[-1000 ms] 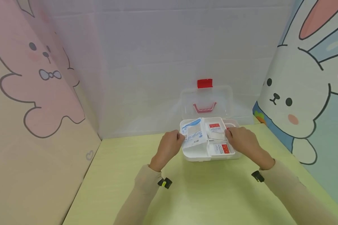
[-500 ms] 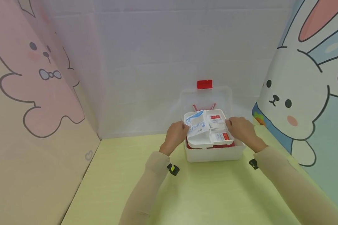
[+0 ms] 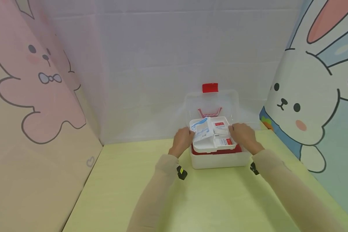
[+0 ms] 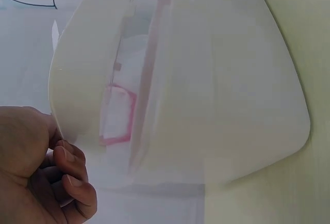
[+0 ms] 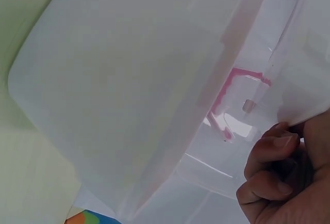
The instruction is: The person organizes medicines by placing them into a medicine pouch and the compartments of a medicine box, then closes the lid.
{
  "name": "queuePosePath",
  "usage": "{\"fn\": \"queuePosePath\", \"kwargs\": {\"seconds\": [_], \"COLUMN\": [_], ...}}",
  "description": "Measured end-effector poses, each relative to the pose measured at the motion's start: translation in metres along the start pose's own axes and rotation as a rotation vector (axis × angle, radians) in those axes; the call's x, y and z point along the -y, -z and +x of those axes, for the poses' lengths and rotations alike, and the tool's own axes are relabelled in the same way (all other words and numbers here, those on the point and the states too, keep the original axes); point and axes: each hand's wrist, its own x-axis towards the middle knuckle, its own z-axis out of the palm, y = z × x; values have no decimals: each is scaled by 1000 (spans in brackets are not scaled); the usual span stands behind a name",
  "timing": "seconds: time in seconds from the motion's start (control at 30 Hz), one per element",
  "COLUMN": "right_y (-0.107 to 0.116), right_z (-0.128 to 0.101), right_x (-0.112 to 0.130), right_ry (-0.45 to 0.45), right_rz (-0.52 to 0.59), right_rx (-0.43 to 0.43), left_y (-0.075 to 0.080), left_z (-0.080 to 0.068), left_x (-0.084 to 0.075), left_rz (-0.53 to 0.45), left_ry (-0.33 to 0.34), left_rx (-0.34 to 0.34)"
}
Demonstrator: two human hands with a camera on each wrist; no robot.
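Both hands hold a white compartment tray level by its two ends over a white box. My left hand pinches the left end between thumb and curled fingers. At the opposite end my right hand grips the rim the same way. In the tray lie a blue-and-white packet marked "Surgical" and a few white packets with red print. Red shows inside the box below the tray. Both wrist views show a gap between the tray and the box.
The box's clear lid stands raised at the back, with a pink handle and a red latch. Behind it hangs a pale wall sheet. The yellow-green table is flanked by cartoon-printed side panels.
The tray has moved back from over the box's front, so the box's front wall and red inside show. Most recently it has shifted slightly left, and the right hand has come inward.
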Motion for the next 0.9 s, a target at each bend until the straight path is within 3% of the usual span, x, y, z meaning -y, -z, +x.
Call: {"fn": "queuePosePath", "kwargs": {"seconds": [0.4, 0.9], "right_y": [-31, -32], "right_z": [8, 8], "right_x": [-8, -5], "right_ry": [-38, -12], "right_rz": [62, 44], "right_rx": [1, 44], "left_y": [-18, -21], "left_z": [5, 8], "left_x": [15, 21], "left_rz": [54, 76], "left_ry": [11, 36], "left_rx": [-7, 11]}}
